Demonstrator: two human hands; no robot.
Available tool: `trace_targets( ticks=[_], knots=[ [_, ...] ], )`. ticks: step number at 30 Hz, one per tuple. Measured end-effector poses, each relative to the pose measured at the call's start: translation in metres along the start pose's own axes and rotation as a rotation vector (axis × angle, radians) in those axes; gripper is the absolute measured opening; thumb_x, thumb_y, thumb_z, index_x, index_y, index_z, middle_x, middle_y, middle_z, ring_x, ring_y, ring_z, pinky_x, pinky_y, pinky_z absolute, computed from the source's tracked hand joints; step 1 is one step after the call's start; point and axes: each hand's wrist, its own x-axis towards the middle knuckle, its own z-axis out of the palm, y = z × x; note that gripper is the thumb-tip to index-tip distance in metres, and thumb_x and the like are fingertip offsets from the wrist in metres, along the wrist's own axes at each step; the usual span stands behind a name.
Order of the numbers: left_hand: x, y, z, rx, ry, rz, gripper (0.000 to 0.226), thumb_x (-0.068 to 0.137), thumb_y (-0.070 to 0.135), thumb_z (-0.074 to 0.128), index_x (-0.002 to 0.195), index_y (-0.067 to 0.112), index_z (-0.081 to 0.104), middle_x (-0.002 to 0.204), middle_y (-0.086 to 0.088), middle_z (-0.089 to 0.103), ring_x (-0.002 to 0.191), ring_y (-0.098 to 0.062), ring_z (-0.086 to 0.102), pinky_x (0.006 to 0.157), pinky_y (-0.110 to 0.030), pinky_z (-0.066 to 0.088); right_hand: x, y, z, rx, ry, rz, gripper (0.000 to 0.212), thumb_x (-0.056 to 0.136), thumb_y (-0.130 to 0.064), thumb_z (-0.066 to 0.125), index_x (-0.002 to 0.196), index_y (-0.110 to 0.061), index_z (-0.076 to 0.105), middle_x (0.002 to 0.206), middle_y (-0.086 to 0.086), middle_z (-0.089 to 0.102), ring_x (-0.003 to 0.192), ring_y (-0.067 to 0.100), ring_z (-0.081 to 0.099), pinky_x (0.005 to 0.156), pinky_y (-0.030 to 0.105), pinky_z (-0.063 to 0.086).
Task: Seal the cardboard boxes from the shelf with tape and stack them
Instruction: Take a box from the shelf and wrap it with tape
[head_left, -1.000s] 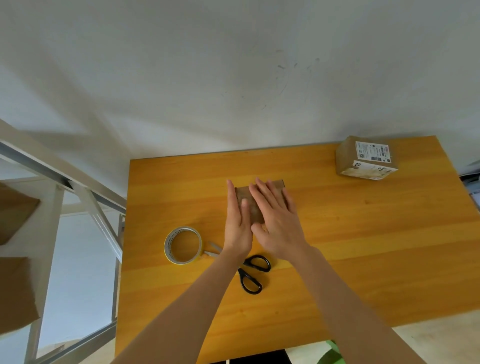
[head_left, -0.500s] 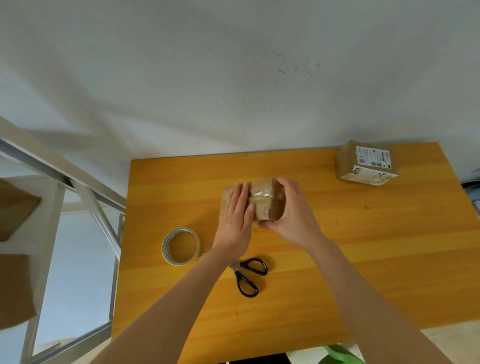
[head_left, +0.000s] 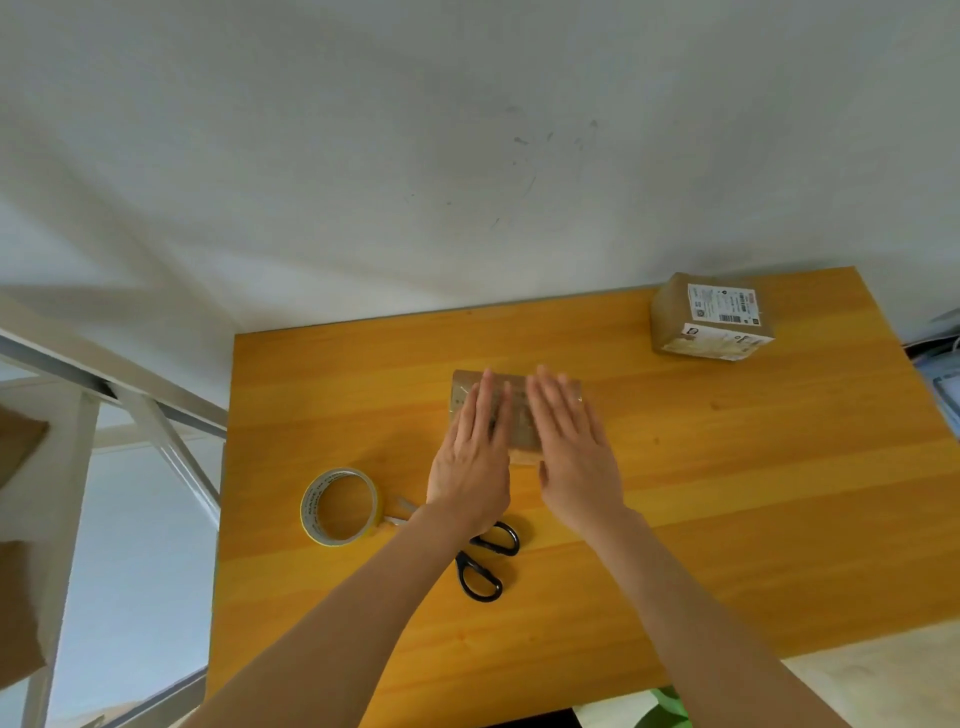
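Left hand (head_left: 470, 467) and right hand (head_left: 576, 457) lie flat on the small box (head_left: 522, 439) on the counter (head_left: 727, 493), fingers (head_left: 485, 400) straight, gripping nothing. Tape roll (head_left: 310, 514) and scissors (head_left: 459, 571) lie nearby.

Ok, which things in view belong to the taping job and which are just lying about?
Job: small cardboard box under the left hand and right hand; tape roll; scissors; labelled box at the far right corner; brown boxes on the shelf.
Lying about: green object beyond the near edge of the table; pale items at the right edge, too cropped to name.
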Motion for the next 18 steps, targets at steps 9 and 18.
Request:
trace_targets(
  ticks=[9, 18],
  knots=[
    [-0.002, -0.006, 0.001, 0.159, -0.08, -0.013, 0.072, 0.102, 0.028, 0.024, 0.142, 0.007, -0.032, 0.151, -0.011, -0.036, 0.136, -0.022, -0.036, 0.112, -0.041, -0.022, 0.002, 0.007, 0.007, -0.089, -0.135, -0.118, 0.076, 0.103, -0.019, 0.037, 0.146, -0.023, -0.026, 0.154, -0.008, -0.031, 0.143, 0.009, -0.025, 0.117, 0.031, -0.016],
    [-0.006, 0.012, -0.002, -0.194, -0.051, -0.234, 0.088, 0.096, 0.054, 0.033, 0.141, 0.01, -0.028, 0.15, -0.013, -0.033, 0.137, -0.035, -0.032, 0.118, -0.041, 0.008, -0.01, -0.002, 0.007, -0.021, -0.046, 0.171, 0.085, 0.098, -0.04, 0.048, 0.151, -0.009, -0.012, 0.159, 0.006, -0.017, 0.148, 0.02, -0.012, 0.122, 0.036, 0.002]
  ],
)
